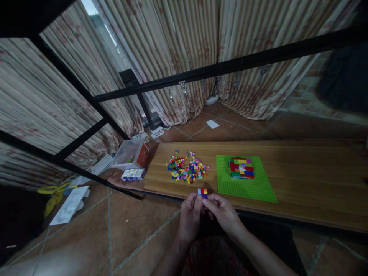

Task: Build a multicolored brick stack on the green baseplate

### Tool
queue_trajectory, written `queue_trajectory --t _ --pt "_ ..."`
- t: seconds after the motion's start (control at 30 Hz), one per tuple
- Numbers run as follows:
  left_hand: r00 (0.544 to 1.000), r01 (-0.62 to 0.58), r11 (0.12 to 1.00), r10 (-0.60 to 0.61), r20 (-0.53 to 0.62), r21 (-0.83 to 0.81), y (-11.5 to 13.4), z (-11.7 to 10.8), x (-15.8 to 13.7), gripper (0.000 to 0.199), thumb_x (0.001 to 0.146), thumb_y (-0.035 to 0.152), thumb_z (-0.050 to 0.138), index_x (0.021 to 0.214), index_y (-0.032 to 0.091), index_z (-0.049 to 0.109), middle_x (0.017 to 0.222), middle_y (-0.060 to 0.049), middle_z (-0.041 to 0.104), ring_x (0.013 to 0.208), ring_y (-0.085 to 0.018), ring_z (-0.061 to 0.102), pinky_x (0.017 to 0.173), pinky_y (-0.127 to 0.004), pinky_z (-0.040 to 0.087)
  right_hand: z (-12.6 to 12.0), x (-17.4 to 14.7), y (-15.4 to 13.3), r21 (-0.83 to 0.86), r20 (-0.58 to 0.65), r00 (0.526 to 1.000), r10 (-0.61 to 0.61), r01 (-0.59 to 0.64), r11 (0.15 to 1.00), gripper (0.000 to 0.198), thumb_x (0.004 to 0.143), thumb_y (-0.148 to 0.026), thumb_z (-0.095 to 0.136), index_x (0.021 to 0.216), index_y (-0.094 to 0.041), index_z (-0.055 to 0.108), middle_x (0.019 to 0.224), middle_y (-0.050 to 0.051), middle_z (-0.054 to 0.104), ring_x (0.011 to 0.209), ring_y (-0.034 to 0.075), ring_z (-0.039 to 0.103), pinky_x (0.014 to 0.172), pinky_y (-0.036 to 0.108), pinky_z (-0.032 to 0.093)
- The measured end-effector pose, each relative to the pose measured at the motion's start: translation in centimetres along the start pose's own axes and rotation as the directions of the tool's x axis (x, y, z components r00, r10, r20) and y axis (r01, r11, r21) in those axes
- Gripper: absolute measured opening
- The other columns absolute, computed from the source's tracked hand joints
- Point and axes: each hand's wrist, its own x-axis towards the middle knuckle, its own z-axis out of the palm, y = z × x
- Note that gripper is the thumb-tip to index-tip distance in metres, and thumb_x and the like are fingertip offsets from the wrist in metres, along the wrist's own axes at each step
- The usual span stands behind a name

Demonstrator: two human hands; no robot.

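Note:
Both of my hands meet at the front edge of the wooden board, closed on a small cluster of toy building bricks (202, 192) in light blue, red, yellow and purple. My left hand (190, 214) grips its left side, and my right hand (222, 212) pinches it from the right. The fingers hide the lower part of the cluster. Just beyond them lies a loose pile of many-coloured bricks (189, 170). To the right, a green baseplate (241, 189) carries a roughly square, multicoloured brick build (242, 168).
The wooden board (301, 172) runs off to the right. At its left end are a clear plastic box (128, 153) and a small blue-and-white box (133, 174). A black metal frame (201, 73) crosses above, before the curtains (178, 46). Papers (69, 205) lie on the tiled floor.

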Motion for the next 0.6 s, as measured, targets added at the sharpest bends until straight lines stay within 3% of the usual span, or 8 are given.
queue_trajectory --t 0.27,0.6 --pt "0.997 -0.045 0.994 0.039 0.065 0.099 0.7 0.0 -0.1 0.034 0.091 0.047 0.046 0.077 0.017 0.055 0.056 0.005 0.047 0.048 -0.007 0.035 0.049 -0.02 0.03 -0.3 0.0 -0.2 0.081 0.048 0.995 0.09 -0.093 0.992 0.047 0.059 -0.061 0.075 0.058 -0.019 0.055 0.044 -0.006 0.049 0.037 0.007 0.041 0.037 0.021 0.037" --pt "0.997 0.064 0.998 -0.065 0.031 0.015 -0.2 0.4 1.2 0.036 0.085 0.05 0.05 0.069 0.017 0.049 0.052 0.006 0.046 0.045 -0.006 0.034 0.046 -0.019 0.03 -0.9 0.8 0.0 0.129 0.069 0.993 0.097 -0.105 0.986 0.044 0.06 -0.057 0.077 0.061 -0.018 0.057 0.047 -0.006 0.049 0.041 0.006 0.041 0.04 0.022 0.043"
